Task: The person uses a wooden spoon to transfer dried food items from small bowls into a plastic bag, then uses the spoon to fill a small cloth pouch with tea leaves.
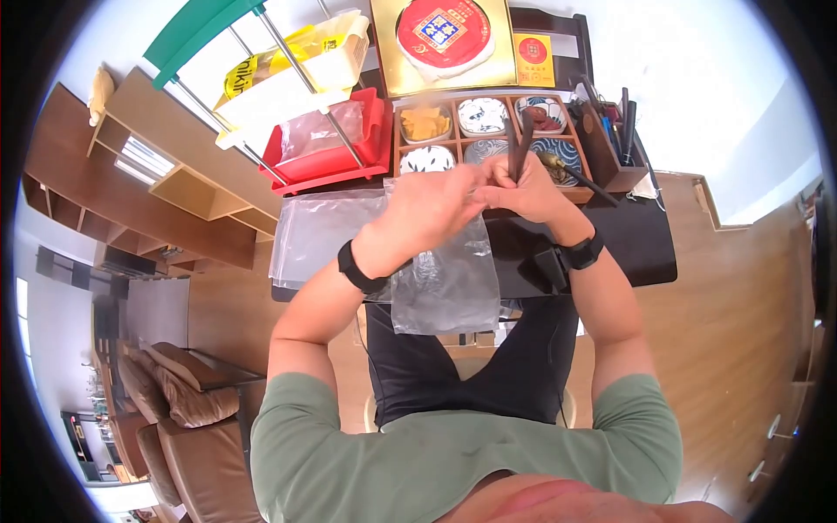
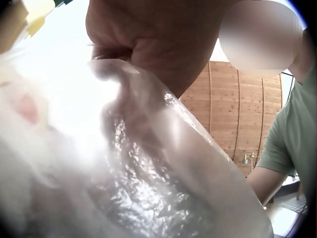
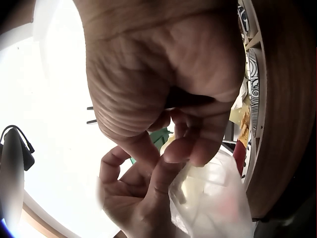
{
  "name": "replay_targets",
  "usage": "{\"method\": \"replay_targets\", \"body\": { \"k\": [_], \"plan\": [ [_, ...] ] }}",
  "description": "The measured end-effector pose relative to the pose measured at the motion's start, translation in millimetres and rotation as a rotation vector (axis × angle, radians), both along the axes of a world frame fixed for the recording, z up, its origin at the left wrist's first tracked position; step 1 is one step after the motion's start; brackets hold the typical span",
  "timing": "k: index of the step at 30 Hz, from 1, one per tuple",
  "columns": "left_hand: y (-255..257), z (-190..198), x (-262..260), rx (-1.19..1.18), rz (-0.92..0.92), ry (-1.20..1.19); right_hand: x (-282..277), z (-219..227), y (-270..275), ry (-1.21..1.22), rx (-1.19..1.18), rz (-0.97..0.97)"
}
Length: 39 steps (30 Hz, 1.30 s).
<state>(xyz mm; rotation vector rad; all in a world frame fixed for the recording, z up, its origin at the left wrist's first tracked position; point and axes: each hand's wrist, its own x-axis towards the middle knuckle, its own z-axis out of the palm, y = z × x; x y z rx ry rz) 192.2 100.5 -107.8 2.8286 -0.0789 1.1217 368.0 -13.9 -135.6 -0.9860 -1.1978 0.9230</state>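
A clear plastic bag (image 1: pixel 445 283) hangs from my hands over the table's front edge. My left hand (image 1: pixel 427 205) pinches its top edge; in the left wrist view the crinkled bag (image 2: pixel 148 183) fills the foreground. My right hand (image 1: pixel 530 193) meets the left at the bag's mouth, thumb and fingertips on the film (image 3: pixel 213 193). Two dark sticks (image 1: pixel 520 148), like chopsticks, stand up from the right hand, held in it. Behind the hands is a wooden divided tray (image 1: pixel 582 150) with patterned bowls. Pale and reddish patches show through the bag in the right wrist view.
More flat clear bags (image 1: pixel 318 231) lie at the table's left. A red basket (image 1: pixel 379 135) and a green-topped rack (image 1: pixel 205 35) stand behind them. A gold box (image 1: pixel 384 52) with a red round packet is at the back. A pen holder (image 1: pixel 623 174) stands at right.
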Motion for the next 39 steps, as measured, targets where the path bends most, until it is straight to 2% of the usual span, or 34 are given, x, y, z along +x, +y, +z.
{"method": "replay_targets", "body": {
  "k": [1,3,4,6,7,10,13,16,17,20,22,24,28,30,31,33,36,37,39],
  "plan": [
    [3,8,-4,-0.002,-0.003,-0.002,2,-3,0,-0.002,-0.002,-0.003],
    [16,29,-18,-0.414,-0.057,0.303,11,-9,1,-0.001,0.130,0.004],
    [26,30,-23,-0.416,-0.060,0.302,13,-7,-1,-0.002,0.128,0.001],
    [48,30,-31,-0.544,-0.204,0.301,20,1,-4,-0.101,0.206,0.022],
    [59,29,-36,-0.444,-0.250,0.300,24,2,-4,-0.135,0.210,0.022],
    [87,16,-45,-0.525,-0.364,0.296,28,4,-3,-0.254,0.305,-0.029],
    [91,-1,-44,-0.503,-0.320,0.160,23,6,-5,-0.311,0.257,-0.079],
    [79,-10,-36,-0.631,-0.362,0.123,12,7,-2,-0.366,0.222,-0.096],
    [78,-14,-36,-0.667,-0.392,0.195,7,8,0,-0.380,0.226,-0.093],
    [62,-18,-31,-0.691,-0.420,0.152,-1,8,1,-0.471,0.193,-0.055],
    [59,-26,-32,-0.787,-0.433,0.094,-1,6,3,-0.430,0.220,-0.030],
    [59,-27,-34,-0.940,-0.274,0.004,5,5,2,-0.335,0.255,-0.067],
    [69,-31,-38,-1.062,-0.245,-0.001,10,0,2,-0.249,0.273,-0.129],
    [70,-26,-44,-1.330,-0.321,0.158,9,-4,5,-0.225,0.264,-0.116],
    [74,-30,-45,-1.332,-0.317,0.156,9,-5,6,-0.235,0.306,-0.181],
    [82,-39,-45,-1.400,-0.481,0.214,8,-6,9,-0.246,0.349,-0.242],
    [81,-43,-47,-1.384,-0.442,0.226,5,-7,12,-0.304,0.388,-0.280],
    [80,-42,-48,-1.384,-0.441,0.229,0,-8,13,-0.390,0.372,-0.226],
    [74,-37,-48,-1.005,-0.339,0.369,-6,-7,15,-0.530,0.374,-0.165]
  ]
}}
